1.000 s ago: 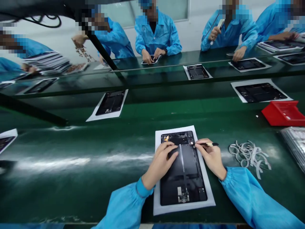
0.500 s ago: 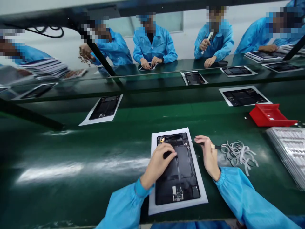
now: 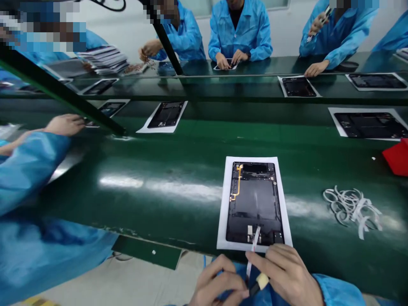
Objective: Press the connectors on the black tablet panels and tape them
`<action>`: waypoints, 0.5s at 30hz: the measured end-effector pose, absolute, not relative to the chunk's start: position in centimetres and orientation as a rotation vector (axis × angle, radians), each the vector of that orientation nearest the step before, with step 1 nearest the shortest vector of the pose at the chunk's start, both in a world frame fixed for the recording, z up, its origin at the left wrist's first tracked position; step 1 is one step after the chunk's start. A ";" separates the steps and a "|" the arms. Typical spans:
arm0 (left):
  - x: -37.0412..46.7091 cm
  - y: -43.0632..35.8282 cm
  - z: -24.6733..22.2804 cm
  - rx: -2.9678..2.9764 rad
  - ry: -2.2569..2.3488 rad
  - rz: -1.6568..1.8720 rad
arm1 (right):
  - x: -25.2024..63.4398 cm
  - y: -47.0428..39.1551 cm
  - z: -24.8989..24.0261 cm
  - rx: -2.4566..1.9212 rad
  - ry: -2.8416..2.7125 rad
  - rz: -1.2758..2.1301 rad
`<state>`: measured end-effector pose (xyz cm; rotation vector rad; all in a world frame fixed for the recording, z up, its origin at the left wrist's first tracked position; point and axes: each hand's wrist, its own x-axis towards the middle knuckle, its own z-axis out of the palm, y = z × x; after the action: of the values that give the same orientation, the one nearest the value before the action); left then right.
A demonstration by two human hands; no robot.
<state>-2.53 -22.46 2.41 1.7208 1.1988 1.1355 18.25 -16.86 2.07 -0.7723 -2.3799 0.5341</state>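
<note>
An opened black tablet (image 3: 255, 204) lies on a white sheet (image 3: 222, 221) in front of me, an orange flex cable (image 3: 237, 182) along its left side. My left hand (image 3: 219, 282) is closed at the bench edge, its fingers at the lower end of a narrow white strip (image 3: 254, 244). The strip's upper end overlaps the tablet's lower part. My right hand (image 3: 288, 274) is closed around a slim dark tool with a pale yellow band (image 3: 263, 281); its working tip is hidden. The right index finger lies against the strip.
Curled white strips (image 3: 352, 208) lie right of the tablet, with a red bin (image 3: 397, 157) beyond. More tablets on sheets (image 3: 167, 114) lie farther back. At left, a co-worker's arm (image 3: 35, 157) reaches over the bench. A green post (image 3: 70, 95) slants down to the bench.
Both hands have moved from the tablet's upper part to the bench edge below it. A white strip now shows between them. The orange cable is uncovered, and the view has shifted.
</note>
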 end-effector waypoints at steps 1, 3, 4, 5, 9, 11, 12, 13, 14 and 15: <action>-2.4 -22.5 2.1 1.633 1.190 1.160 | 18.1 -16.9 1.9 -0.758 -2.391 0.482; -2.1 -22.4 1.4 1.381 1.174 1.202 | 17.9 -16.8 1.6 -0.751 -2.413 0.381; -1.9 -22.3 1.1 1.262 1.155 1.187 | 17.8 -16.8 1.5 -0.754 -2.420 0.344; -1.8 -22.3 1.0 1.175 1.136 1.137 | 17.7 -16.8 1.5 -0.752 -2.424 0.321; -1.2 -21.6 1.4 0.996 1.210 0.852 | 18.1 -17.0 1.1 -0.768 -2.416 0.329; -1.0 -21.1 2.0 0.949 1.227 0.783 | 18.6 -17.2 1.0 -0.780 -2.397 0.328; -0.9 -20.9 2.2 0.943 1.213 0.759 | 18.8 -17.4 1.0 -0.783 -2.384 0.326; -0.9 -20.6 2.3 0.949 1.200 0.747 | 18.9 -17.5 1.1 -0.788 -2.369 0.328; -0.8 -20.4 2.5 0.967 1.196 0.750 | 19.1 -17.6 1.2 -0.802 -2.348 0.332; -0.7 -20.2 2.5 0.998 1.198 0.769 | 19.1 -17.7 1.5 -0.825 -2.322 0.338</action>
<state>-0.68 -20.17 2.53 0.9978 1.1980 0.7694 19.14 -17.73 1.48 -0.8245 -2.3216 0.3375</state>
